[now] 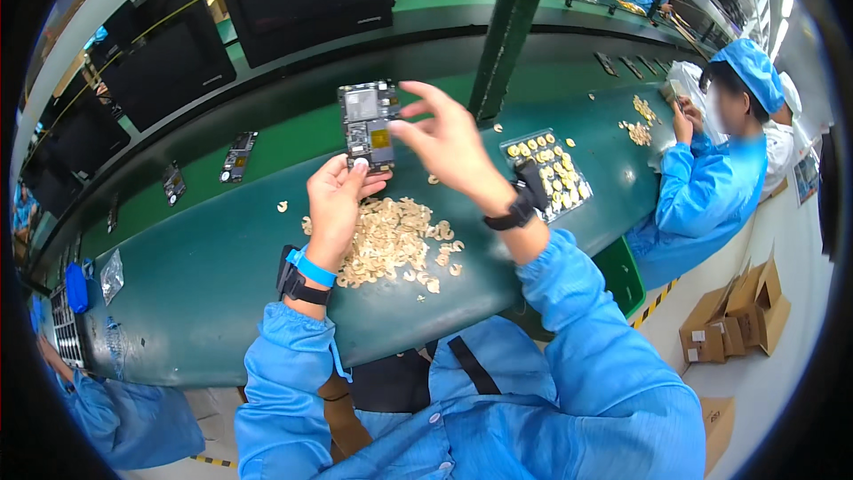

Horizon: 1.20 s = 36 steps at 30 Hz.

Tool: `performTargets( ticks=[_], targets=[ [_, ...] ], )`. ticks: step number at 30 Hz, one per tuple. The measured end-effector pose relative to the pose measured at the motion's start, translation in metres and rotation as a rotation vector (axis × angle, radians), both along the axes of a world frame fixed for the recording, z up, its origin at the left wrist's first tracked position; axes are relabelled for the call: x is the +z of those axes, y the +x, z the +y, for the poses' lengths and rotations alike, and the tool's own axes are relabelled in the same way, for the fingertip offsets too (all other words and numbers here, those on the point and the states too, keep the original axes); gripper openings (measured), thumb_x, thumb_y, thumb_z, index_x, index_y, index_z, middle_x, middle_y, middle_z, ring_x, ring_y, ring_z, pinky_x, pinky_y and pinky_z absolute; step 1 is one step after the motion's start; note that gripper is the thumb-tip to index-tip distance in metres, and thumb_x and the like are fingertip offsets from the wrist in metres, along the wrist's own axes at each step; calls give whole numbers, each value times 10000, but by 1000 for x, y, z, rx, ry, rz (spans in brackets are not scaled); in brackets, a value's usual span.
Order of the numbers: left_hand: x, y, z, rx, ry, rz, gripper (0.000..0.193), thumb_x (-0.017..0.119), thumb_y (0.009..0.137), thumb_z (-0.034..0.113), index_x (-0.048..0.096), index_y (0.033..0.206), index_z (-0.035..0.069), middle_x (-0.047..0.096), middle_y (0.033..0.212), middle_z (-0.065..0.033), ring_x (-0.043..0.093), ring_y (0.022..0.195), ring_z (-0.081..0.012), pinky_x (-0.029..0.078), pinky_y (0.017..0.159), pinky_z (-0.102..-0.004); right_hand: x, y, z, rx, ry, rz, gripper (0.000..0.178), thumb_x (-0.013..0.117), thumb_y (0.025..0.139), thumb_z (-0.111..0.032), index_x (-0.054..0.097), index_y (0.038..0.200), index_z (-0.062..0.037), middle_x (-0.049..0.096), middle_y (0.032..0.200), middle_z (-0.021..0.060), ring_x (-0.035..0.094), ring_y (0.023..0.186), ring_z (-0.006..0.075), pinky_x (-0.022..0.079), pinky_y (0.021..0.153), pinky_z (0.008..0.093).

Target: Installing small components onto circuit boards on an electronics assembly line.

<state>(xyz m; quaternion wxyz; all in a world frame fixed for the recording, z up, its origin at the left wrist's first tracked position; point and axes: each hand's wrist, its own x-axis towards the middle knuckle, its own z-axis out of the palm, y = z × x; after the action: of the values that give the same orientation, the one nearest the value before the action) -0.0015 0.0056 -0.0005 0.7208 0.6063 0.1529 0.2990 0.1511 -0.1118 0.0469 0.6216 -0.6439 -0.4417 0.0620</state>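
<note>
My left hand [336, 204] grips the lower end of a circuit board [357, 138], thumb on its face. The board stands upright, with a silver shield and a yellowish patch. At its right edge is my right hand [440, 133], fingers apart, the thumb tip appearing to touch the board beside the patch. Nothing shows between these fingers. Below the board, a pile of small beige curved pieces [386, 240] lies on the green bench [480, 276]. A clear tray [582, 198] of round yellowish pieces lies right of my right wrist.
More circuit boards [238, 158] lie along the green strip behind the bench. A green post [506, 44] rises beyond my right hand. A co-worker in blue [711, 169] sits at the right by smaller beige piles [638, 133]. Cardboard boxes [737, 316] stand on the floor.
</note>
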Motion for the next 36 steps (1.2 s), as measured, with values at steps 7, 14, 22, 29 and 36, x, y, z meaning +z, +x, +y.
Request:
performTargets(
  ticks=[7, 14, 22, 29, 36],
  targets=[
    [-9, 6, -5, 107, 124, -31, 239, 542, 1077, 110, 623, 1217, -66, 726, 1111, -134, 725, 1002, -198, 617, 877, -319, -42, 102, -167, -507, -564, -521, 165, 722, 865, -89, 737, 1005, -2, 678, 959, 176, 656, 956, 374, 537, 844, 455],
    [-7, 5, -10, 295, 239, -101, 349, 527, 1073, 63, 540, 1393, -75, 699, 1171, -121, 692, 1021, -159, 625, 891, -321, -60, 125, -187, -339, -550, -527, 143, 668, 893, -40, 732, 1007, 17, 652, 938, 195, 633, 946, 394, 528, 857, 460],
    [5, 4, -16, 412, 299, -240, 430, 490, 1051, -19, 460, 1479, -36, 659, 1279, -169, 679, 1116, -212, 615, 918, -348, -28, 107, -161, -257, -385, -629, 153, 629, 937, -29, 691, 1066, 26, 657, 934, 190, 652, 886, 369, 540, 791, 439],
    [1, 1, -24, 287, 536, -118, 135, 615, 988, 15, 716, 1058, -43, 682, 974, -90, 633, 829, -114, 506, 713, -251, 6, 33, -54, 249, -94, -423, 224, 651, 951, -30, 685, 1169, 10, 720, 1023, 194, 706, 895, 353, 559, 787, 402],
    [0, -1, -18, 382, 537, -108, 96, 695, 961, 18, 715, 1022, -52, 706, 943, -83, 657, 800, -104, 533, 679, -243, -6, -5, 4, 335, 87, -455, 207, 685, 914, -6, 688, 1117, 29, 697, 976, 196, 681, 835, 371, 550, 742, 417]
  ],
)
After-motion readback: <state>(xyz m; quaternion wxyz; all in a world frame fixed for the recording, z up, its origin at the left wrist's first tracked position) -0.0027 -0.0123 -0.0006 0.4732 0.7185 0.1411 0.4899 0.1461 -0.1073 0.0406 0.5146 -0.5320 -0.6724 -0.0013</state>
